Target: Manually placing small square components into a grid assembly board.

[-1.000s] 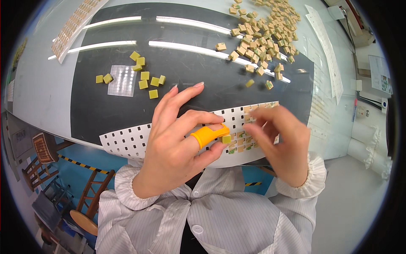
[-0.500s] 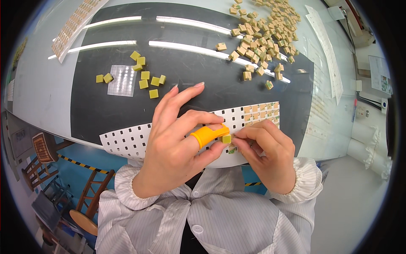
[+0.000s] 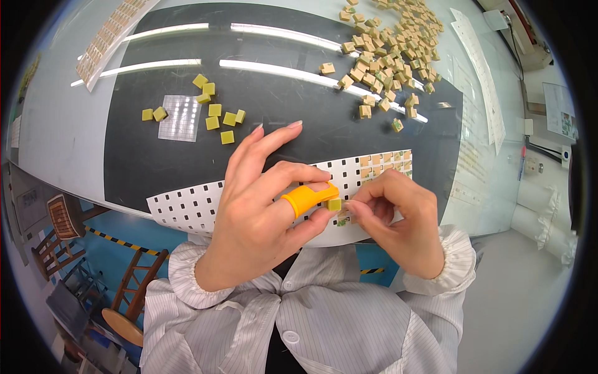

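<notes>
My left hand (image 3: pixel 249 218) pinches a small block with a yellow-green face (image 3: pixel 334 205) between thumb and index finger. An orange finger sleeve (image 3: pixel 304 199) covers the index finger, while the outer fingers stretch away from it. Close by on the right, my right hand (image 3: pixel 405 215) has its thumb and index finger drawn together at the block's side. What sits between those fingertips is too small to make out. Beneath both hands lies a white sheet with rows of dark square holes (image 3: pixel 193 202); tan pieces (image 3: pixel 378 163) fill its right end.
Loose yellow-green cubes (image 3: pixel 215 110) lie around a clear gridded sheet (image 3: pixel 177 118) on the black mat (image 3: pixel 149 162). A heap of tan blocks (image 3: pixel 386 62) spreads over the far right. Another sheet of tan pieces (image 3: pixel 112 43) lies far left, and white strips (image 3: pixel 479 75) lie right.
My right hand has shifted slightly right and its fingers have curled more, with the fingertips a little off the block. My left hand holds the block almost unmoved.
</notes>
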`<control>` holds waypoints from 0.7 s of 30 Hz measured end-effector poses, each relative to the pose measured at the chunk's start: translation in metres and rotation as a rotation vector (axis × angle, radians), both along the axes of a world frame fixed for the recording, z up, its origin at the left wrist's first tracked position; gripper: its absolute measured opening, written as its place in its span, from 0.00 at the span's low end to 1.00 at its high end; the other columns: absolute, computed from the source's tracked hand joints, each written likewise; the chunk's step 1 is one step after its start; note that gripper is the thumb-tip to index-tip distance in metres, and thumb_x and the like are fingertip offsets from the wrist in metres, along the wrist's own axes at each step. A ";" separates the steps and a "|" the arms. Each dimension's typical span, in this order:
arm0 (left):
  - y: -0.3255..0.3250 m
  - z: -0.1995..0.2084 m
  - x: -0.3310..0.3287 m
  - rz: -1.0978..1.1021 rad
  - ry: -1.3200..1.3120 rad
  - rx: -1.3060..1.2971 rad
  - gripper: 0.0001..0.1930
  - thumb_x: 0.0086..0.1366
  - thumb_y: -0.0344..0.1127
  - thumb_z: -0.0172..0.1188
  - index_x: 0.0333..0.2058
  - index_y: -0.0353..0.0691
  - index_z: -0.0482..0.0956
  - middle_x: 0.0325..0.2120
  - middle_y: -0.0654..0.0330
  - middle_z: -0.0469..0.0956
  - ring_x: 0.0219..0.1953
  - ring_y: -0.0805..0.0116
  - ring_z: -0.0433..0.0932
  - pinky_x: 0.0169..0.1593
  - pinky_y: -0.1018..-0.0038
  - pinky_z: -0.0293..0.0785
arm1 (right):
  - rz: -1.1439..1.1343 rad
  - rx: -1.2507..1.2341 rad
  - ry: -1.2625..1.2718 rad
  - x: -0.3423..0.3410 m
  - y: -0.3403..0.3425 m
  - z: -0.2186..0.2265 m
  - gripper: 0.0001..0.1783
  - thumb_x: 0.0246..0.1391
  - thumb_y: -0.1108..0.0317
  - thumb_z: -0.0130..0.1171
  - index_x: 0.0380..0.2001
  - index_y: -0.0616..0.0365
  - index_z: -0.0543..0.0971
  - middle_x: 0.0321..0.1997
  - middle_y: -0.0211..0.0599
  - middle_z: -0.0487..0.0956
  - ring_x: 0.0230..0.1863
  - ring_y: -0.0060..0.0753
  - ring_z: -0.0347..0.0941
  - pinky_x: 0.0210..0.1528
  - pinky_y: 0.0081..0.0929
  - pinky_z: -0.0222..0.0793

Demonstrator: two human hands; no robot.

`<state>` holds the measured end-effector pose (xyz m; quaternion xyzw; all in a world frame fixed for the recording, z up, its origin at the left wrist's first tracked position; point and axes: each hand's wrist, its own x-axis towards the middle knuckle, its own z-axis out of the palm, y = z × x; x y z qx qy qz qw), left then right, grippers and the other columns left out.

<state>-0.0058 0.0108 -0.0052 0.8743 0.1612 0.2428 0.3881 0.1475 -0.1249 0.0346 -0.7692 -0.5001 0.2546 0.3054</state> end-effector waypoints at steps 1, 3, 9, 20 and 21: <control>0.000 0.000 0.000 -0.001 -0.001 -0.001 0.13 0.40 0.29 0.72 0.29 0.41 0.83 0.35 0.67 0.82 0.57 0.49 0.71 0.63 0.47 0.56 | -0.038 -0.055 0.162 0.005 0.000 0.004 0.07 0.47 0.76 0.67 0.27 0.62 0.77 0.26 0.29 0.76 0.22 0.17 0.69 0.23 0.17 0.65; 0.000 -0.001 0.000 -0.002 0.004 0.011 0.13 0.40 0.29 0.72 0.29 0.42 0.83 0.35 0.67 0.82 0.57 0.49 0.71 0.63 0.47 0.56 | -0.123 -0.198 0.534 0.016 0.006 0.013 0.06 0.52 0.75 0.64 0.27 0.64 0.76 0.27 0.28 0.78 0.25 0.13 0.70 0.25 0.14 0.66; 0.001 -0.001 0.000 -0.010 0.003 0.013 0.13 0.41 0.30 0.72 0.30 0.43 0.84 0.35 0.68 0.82 0.57 0.50 0.71 0.63 0.47 0.56 | -0.128 -0.426 0.973 0.031 0.032 0.020 0.07 0.54 0.74 0.63 0.28 0.66 0.76 0.27 0.35 0.79 0.27 0.20 0.76 0.32 0.17 0.76; 0.000 0.001 0.000 -0.001 0.018 0.012 0.12 0.42 0.31 0.73 0.29 0.42 0.84 0.34 0.68 0.82 0.57 0.50 0.72 0.62 0.48 0.58 | -0.123 -0.414 1.036 0.027 0.033 0.015 0.06 0.56 0.74 0.61 0.29 0.67 0.76 0.28 0.36 0.79 0.30 0.21 0.78 0.35 0.20 0.78; 0.000 0.000 0.000 0.001 0.017 0.012 0.12 0.42 0.30 0.73 0.29 0.42 0.84 0.34 0.68 0.82 0.57 0.50 0.72 0.62 0.48 0.58 | -0.118 -0.409 1.029 0.027 0.033 0.014 0.07 0.56 0.74 0.61 0.29 0.67 0.76 0.28 0.36 0.79 0.30 0.21 0.78 0.35 0.21 0.78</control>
